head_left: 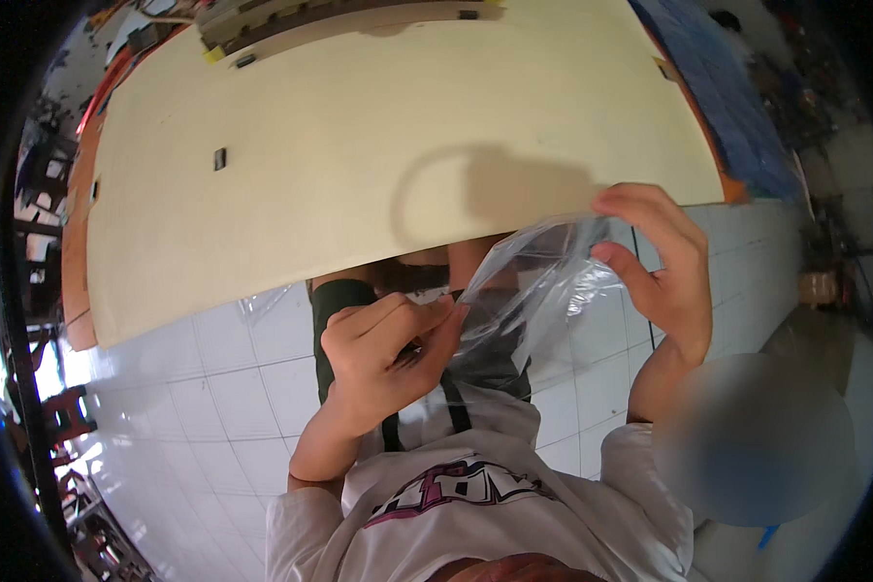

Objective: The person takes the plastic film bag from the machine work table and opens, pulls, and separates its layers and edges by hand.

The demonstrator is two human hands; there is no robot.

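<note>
A clear plastic bag (pixel 543 281) stretches between my two hands over my lap, just off the table's near edge. My left hand (pixel 383 354) is closed, its thumb and forefinger pinching the bag's lower-left end. At the bag's upper-right end is my right hand (pixel 669 267), with thumb and fingers apart. Film reaches as far as those fingertips, and a gap shows between them. I make out nothing inside the bag. The hand's shadow falls on the pale yellow tabletop (pixel 359 126).
Small dark blocks (pixel 220 158) lie on the table, one near its left side. A long bar-like object (pixel 301 21) runs along the far edge. Blue sheeting (pixel 718 97) covers the right side. White floor tiles (pixel 223 403) lie below, and a blurred round shape (pixel 757 441) is close on the right.
</note>
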